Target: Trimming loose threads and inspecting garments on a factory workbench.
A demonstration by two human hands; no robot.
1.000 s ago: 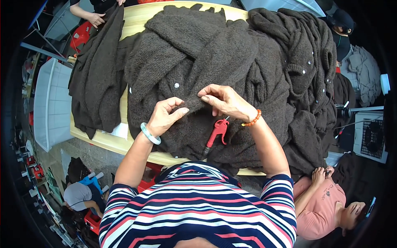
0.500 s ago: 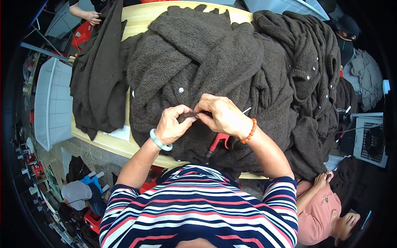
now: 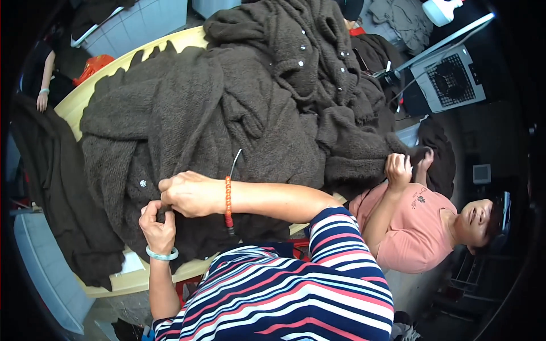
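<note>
A dark brown knitted cardigan (image 3: pixel 187 108) lies heaped on the table in front of me. My left hand (image 3: pixel 158 227) pinches an edge of its knit, fingers closed. Right against it, my right hand (image 3: pixel 192 194) is closed on the same edge, thumb and fingertips together. Whatever small thing may sit between the fingertips is hidden. A pale sparkly button (image 3: pixel 143 183) shows on the knit just beyond my hands. Past my right wrist a thin light rod (image 3: pixel 236 162) sticks up over the knit; its other end is hidden behind the wrist.
More brown knitwear with pale buttons (image 3: pixel 301 48) is piled toward the far right. A co-worker in a pink shirt (image 3: pixel 412 227) holds part of the pile at right. Brown cloth (image 3: pixel 60 187) hangs over the yellowish table's (image 3: pixel 71 116) left end, beside a white bin (image 3: pixel 48 267).
My view has swung to the right, so the table and hands appear further left. Both hands stay together on the knit. The co-worker at right now lifts a piece of knitwear with both hands.
</note>
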